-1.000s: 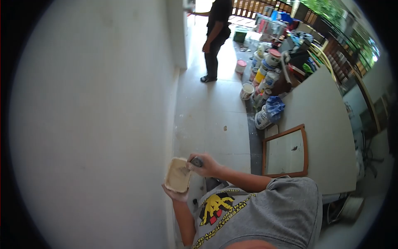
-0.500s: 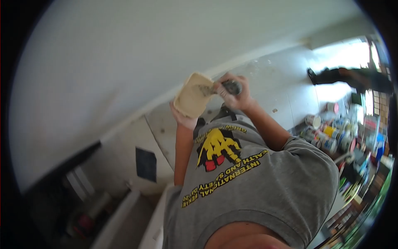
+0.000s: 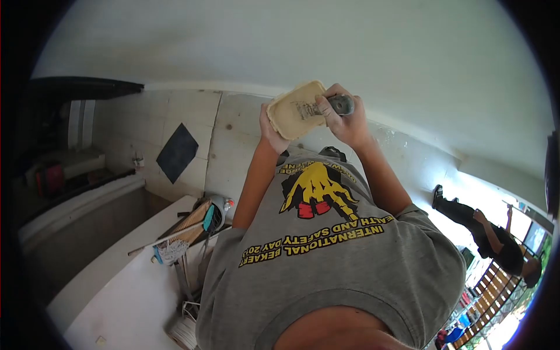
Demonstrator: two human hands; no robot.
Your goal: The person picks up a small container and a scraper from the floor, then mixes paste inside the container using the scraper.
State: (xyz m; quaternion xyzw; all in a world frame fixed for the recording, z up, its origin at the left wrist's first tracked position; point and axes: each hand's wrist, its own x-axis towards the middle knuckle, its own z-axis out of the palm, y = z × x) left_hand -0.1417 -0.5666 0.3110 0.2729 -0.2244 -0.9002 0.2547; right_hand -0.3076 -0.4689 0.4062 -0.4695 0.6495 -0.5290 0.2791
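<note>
A shallow beige tub (image 3: 286, 121) with rounded corners is held up before my chest, its open side facing me. My left hand (image 3: 273, 129) grips it from the left and below, fingers partly hidden behind. My right hand (image 3: 347, 125) is closed around the dark handle of a putty knife (image 3: 342, 105). The knife's smeared blade lies over the inside of the tub; whether it touches the bottom I cannot tell. Pale dust or filler coats the fingers of my right hand.
A pale wall (image 3: 361, 52) rises just beyond my hands. At left are a dark square (image 3: 178, 153) on the floor and a white surface (image 3: 122, 291) with tools and a string bundle (image 3: 173, 251). Another person (image 3: 484, 230) stands far right, near a wooden slatted structure (image 3: 490, 291).
My view has turned, bringing the white surface at left into sight and moving the paint containers out of it. The blade reaches further into the tub. Both hands keep their grips.
</note>
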